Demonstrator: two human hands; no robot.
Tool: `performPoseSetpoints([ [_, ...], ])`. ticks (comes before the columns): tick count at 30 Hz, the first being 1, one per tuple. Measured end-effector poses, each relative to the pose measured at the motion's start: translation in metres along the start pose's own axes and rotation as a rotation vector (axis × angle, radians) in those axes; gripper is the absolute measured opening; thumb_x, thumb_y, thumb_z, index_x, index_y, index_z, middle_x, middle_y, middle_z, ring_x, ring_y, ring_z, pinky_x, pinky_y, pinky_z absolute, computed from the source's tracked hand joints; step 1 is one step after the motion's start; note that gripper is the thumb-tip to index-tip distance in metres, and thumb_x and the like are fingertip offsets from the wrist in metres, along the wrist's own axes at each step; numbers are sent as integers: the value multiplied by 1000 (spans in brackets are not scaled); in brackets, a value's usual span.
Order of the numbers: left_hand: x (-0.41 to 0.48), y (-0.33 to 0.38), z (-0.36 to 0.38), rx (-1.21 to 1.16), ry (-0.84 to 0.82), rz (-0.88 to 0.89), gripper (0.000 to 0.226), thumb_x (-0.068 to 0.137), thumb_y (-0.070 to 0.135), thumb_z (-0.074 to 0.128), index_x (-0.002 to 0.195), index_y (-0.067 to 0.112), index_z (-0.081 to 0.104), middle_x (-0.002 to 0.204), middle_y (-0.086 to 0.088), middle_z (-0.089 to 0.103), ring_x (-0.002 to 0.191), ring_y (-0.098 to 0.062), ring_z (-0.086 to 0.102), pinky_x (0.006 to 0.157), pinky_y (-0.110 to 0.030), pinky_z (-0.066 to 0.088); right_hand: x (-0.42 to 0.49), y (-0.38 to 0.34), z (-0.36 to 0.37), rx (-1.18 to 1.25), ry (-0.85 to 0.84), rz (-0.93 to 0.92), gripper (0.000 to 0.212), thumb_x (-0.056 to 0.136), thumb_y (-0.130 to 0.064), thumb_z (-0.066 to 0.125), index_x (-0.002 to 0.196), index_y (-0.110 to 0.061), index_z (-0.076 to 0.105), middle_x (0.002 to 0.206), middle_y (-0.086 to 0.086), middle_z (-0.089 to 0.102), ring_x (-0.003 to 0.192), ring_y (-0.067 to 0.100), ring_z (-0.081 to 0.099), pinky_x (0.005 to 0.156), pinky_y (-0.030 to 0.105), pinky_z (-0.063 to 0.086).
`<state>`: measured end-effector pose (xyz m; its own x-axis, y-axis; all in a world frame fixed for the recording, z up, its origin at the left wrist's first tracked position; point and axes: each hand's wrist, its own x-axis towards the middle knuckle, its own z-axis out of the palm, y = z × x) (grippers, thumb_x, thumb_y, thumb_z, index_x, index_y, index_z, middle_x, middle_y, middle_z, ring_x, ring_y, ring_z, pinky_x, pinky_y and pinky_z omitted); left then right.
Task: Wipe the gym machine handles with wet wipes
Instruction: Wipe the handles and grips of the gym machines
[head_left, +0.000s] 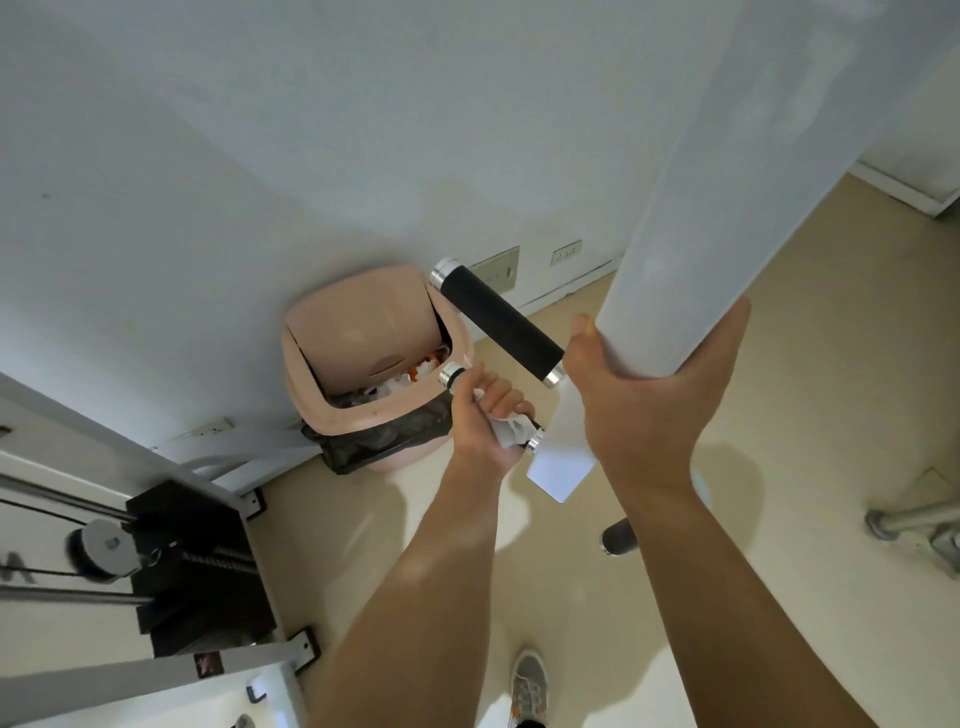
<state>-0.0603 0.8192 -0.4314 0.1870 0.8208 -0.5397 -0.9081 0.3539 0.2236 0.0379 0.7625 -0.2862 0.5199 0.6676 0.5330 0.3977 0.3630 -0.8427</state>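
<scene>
A white machine arm (737, 171) slants down from the upper right. My right hand (649, 395) grips its lower end. Two handles stick out to the left of it. The upper handle (501, 325) is black foam with silver end caps and is bare. My left hand (488, 421) is closed around the lower handle (451, 376) with a crumpled white wet wipe (511, 431) pressed against it. Only that handle's silver ends show beside my fingers. A flat white plate (563, 462) hangs below the arm's end.
A pink bin (363, 332) with a black liner and rubbish stands against the wall behind the handles. The weight stack and frame (197, 566) of the machine fill the lower left. A metal pipe foot (904, 519) lies at right. My shoe (527, 680) is on the beige floor.
</scene>
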Motion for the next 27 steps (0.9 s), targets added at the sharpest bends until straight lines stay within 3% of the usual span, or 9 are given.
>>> performPoseSetpoints([
  [2,0,-1,0,24,27,-13,40,86,24,66,55,23,40,44,8,34,36,-8,36,43,-21,40,0,0,1,5,1,6,56,62,-38,78,101,-24,41,88,-32,52,81,-8,51,74,5,37],
  [4,5,-8,4,250,208,15,33,85,21,69,62,22,45,52,7,42,43,-9,43,49,-22,44,2,2,1,-1,2,4,57,62,-37,79,101,-23,41,88,-34,52,81,-10,51,73,3,36],
  [8,0,-29,29,513,443,70,12,78,13,71,81,16,60,71,-4,63,67,-24,64,74,-39,57,7,3,0,-24,12,-30,59,63,-27,83,104,-22,41,86,-24,49,83,-15,52,73,0,36],
  [10,4,-29,30,482,407,10,11,79,15,71,79,16,60,67,-3,62,64,-21,63,74,-38,57,8,5,-1,-27,11,-44,59,64,-28,82,107,-20,43,87,-24,50,84,-15,52,74,1,37],
  [14,1,-20,15,309,142,-131,30,85,17,71,69,18,45,52,4,44,47,-13,49,55,-22,50,10,8,0,-29,0,-60,59,65,-25,82,111,-15,47,91,-30,53,88,-17,52,78,0,36],
  [17,-2,-17,8,191,25,-113,33,94,14,62,66,16,44,47,3,41,42,-11,44,52,-19,48,9,8,1,-29,4,-70,59,65,-23,82,112,-7,50,88,-24,49,87,-18,51,77,-1,35],
  [19,-2,-17,8,156,-21,-77,37,97,15,57,62,16,45,46,4,40,41,-10,42,52,-18,47,9,8,1,-26,-3,-74,58,65,-25,82,110,-14,47,88,-23,47,86,-18,50,76,-1,35],
  [23,7,-19,10,0,-2,-90,42,88,21,71,57,19,42,46,6,41,40,-9,42,51,-21,45,13,11,0,-30,-18,-66,58,64,-33,80,109,-13,48,88,-25,46,84,-18,48,76,-1,34],
  [27,23,-16,33,177,304,-22,40,79,31,76,61,23,42,51,9,40,42,-8,42,55,-24,44,18,12,-1,-35,-21,-62,59,63,-34,80,106,-24,40,89,-24,47,83,-16,49,76,1,34],
])
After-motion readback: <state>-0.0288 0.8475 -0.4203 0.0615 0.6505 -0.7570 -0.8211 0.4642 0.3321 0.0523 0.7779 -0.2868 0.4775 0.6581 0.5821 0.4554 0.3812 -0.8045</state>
